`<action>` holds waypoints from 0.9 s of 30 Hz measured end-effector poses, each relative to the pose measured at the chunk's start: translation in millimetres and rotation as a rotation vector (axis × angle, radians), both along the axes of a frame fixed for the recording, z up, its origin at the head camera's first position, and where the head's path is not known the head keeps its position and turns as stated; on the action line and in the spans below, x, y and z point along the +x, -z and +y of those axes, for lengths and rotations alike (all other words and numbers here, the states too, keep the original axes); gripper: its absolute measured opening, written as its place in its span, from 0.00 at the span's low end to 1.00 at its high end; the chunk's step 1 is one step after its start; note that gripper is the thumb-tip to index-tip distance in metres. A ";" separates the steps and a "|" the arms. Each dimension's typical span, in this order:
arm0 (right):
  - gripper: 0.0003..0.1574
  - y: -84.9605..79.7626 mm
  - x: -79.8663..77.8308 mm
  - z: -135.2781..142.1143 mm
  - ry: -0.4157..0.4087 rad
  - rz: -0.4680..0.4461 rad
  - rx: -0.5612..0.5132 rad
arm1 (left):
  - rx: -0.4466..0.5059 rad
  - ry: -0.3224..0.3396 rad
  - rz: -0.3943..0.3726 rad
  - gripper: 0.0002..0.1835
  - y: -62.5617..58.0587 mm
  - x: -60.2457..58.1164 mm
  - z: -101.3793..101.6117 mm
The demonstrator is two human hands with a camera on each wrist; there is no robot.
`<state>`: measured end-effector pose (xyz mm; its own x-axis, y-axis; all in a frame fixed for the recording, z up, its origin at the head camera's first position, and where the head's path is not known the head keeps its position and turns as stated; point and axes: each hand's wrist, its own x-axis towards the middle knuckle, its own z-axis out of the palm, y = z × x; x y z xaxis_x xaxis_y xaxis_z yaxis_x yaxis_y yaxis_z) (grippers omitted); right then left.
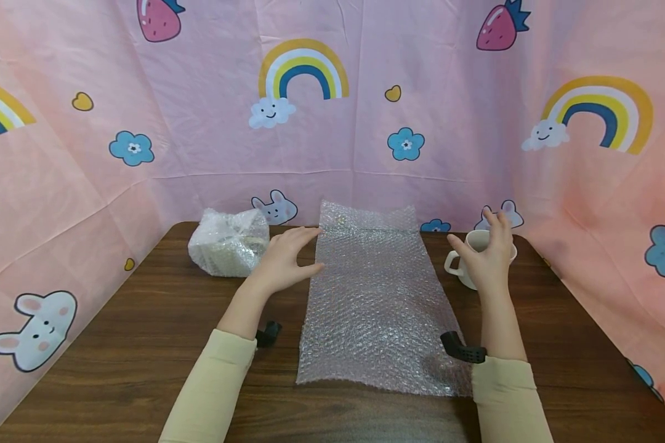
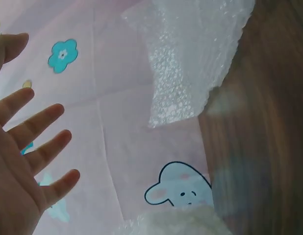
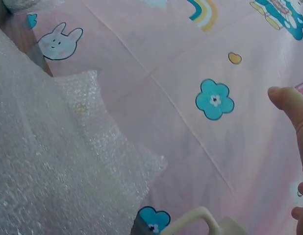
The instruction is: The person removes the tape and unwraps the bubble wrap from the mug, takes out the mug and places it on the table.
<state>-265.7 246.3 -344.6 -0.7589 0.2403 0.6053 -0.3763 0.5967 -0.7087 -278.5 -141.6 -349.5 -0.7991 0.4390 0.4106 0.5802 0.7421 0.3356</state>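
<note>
A sheet of bubble wrap (image 1: 377,307) lies lengthwise on the table, its far end bent up by the cloth backdrop. My left hand (image 1: 285,261) is raised near the sheet's left edge, fingers spread and holding nothing; whether it touches the sheet I cannot tell. In the left wrist view the same hand (image 2: 19,156) shows separated fingers. On the right, a white mug (image 1: 478,240) stands with its handle to the left. My right hand (image 1: 489,258) is in front of the mug and partly hides it, fingers extended. Only the mug's handle (image 3: 195,215) and a bit of rim show in the right wrist view.
A bubble-wrapped bundle (image 1: 229,243) sits at the back left of the brown wooden table (image 1: 144,344). Pink patterned cloth (image 1: 332,141) encloses the back and both sides. A black wrist mount (image 1: 462,349) on the right arm overhangs the sheet.
</note>
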 end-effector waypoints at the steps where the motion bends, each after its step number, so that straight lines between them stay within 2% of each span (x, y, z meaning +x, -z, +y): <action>1: 0.49 -1.1 0.5 -2.1 -0.007 -0.004 0.000 | 0.013 -0.002 0.007 0.37 -1.3 0.2 -2.2; 9: 0.56 -7.2 1.4 -18.0 -0.059 -0.054 -0.019 | 0.069 -0.051 0.024 0.37 -8.6 2.5 -19.8; 18: 0.56 -8.3 0.9 -47.7 -0.128 -0.026 0.024 | 0.181 -0.134 0.022 0.37 -16.3 6.8 -43.5; 27: 0.56 -10.0 0.4 -84.7 -0.251 -0.007 0.071 | 0.275 -0.194 0.039 0.36 -19.6 8.2 -62.9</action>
